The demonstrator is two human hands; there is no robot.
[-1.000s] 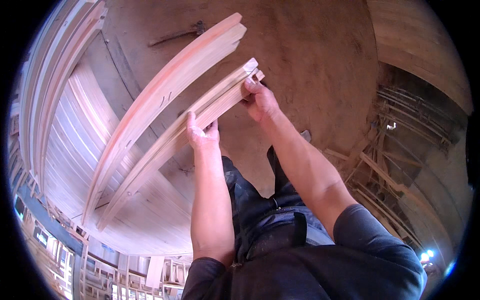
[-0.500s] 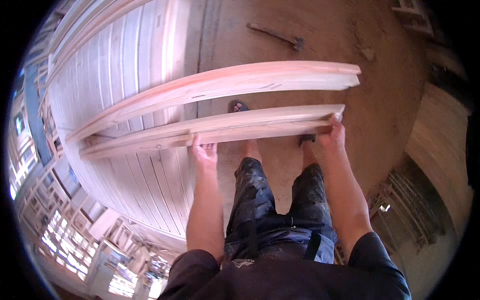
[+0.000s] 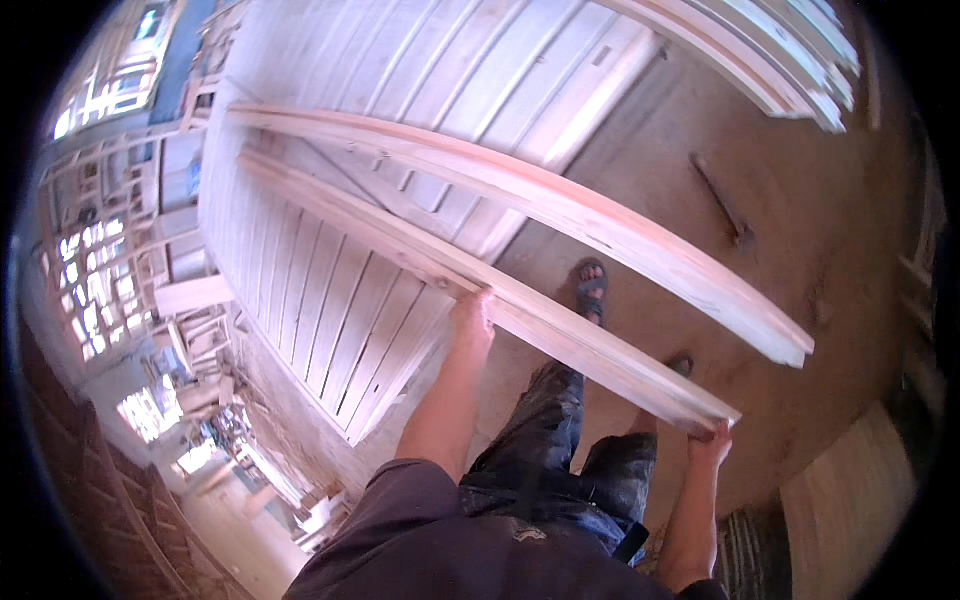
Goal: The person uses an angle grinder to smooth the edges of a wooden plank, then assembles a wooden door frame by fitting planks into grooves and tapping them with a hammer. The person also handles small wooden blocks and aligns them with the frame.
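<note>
A long, pale wooden beam (image 3: 590,345) with a grooved side slants from the upper left to the lower right in front of me. My left hand (image 3: 472,312) is closed on its lower edge, partway along. At its near right end, my right hand (image 3: 710,443) grips the tip. The beam's far end lies over a big slatted wooden panel (image 3: 335,310). Beyond it, a second, pinkish wooden beam (image 3: 610,232) runs from close by the first one's far end, and the gap between them widens to the right. Neither hand touches that one.
A hammer-like tool (image 3: 717,198) lies on the dusty brown floor. More stacked boards (image 3: 750,50) stick out at the upper right. A wide wooden sheet (image 3: 850,500) stands at the lower right. Along the left are wooden frames (image 3: 95,270) and scrap wood (image 3: 320,510).
The view has turned, so both beams now slope down to the right instead of lying nearly level. Both hands keep their hold on the nearer beam; more stacked boards show at upper right.
</note>
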